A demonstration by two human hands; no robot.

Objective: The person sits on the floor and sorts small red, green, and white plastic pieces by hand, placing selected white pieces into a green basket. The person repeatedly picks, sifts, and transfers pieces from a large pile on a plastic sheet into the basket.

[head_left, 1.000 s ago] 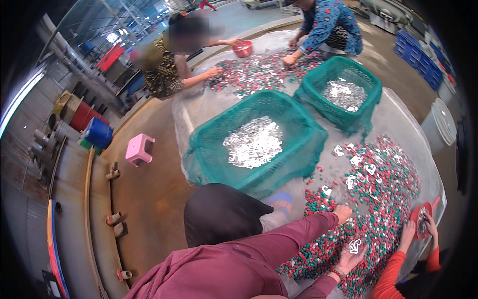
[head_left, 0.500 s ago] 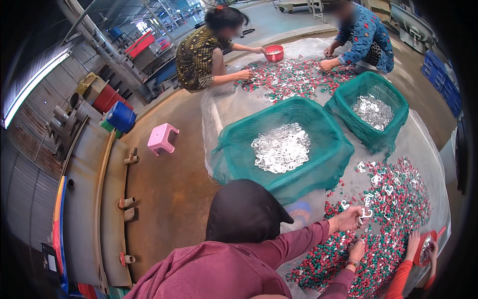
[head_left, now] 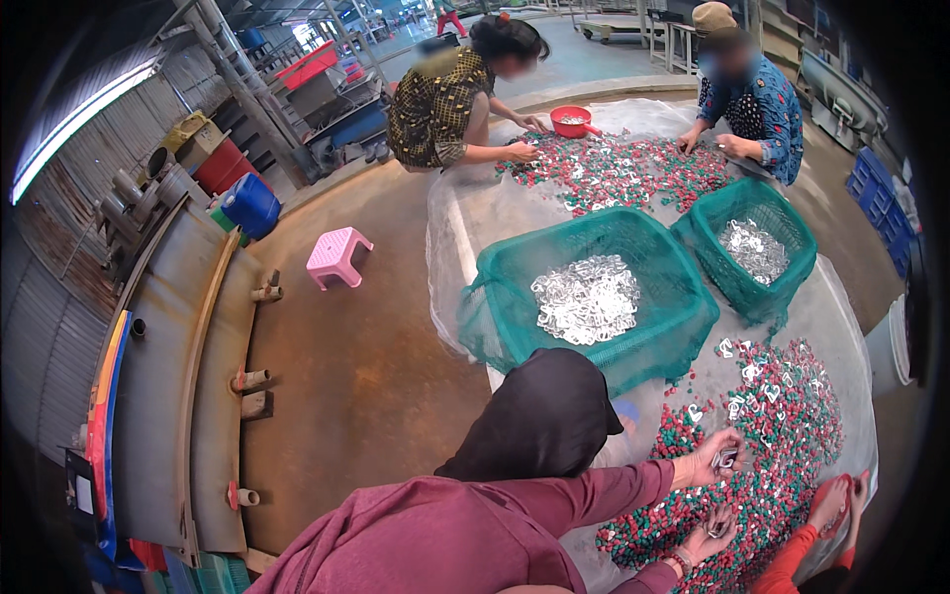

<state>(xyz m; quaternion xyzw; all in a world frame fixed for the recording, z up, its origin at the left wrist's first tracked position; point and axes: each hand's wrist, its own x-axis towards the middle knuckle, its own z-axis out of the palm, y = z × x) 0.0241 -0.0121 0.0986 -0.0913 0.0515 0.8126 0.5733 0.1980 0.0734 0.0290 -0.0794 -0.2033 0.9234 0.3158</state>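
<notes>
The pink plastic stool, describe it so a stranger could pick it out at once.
On the bare brown concrete floor, left of the clear plastic sheet heaped with small parts, stands the small pink plastic stool. It is the only pink thing, alone, with nobody sitting on it.

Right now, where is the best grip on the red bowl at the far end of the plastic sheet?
Take the red bowl by its short handle, which juts toward the near right and lies bare. Come from that side. The bowl sits upright with something pale inside, so a level lift seems safest.
</notes>
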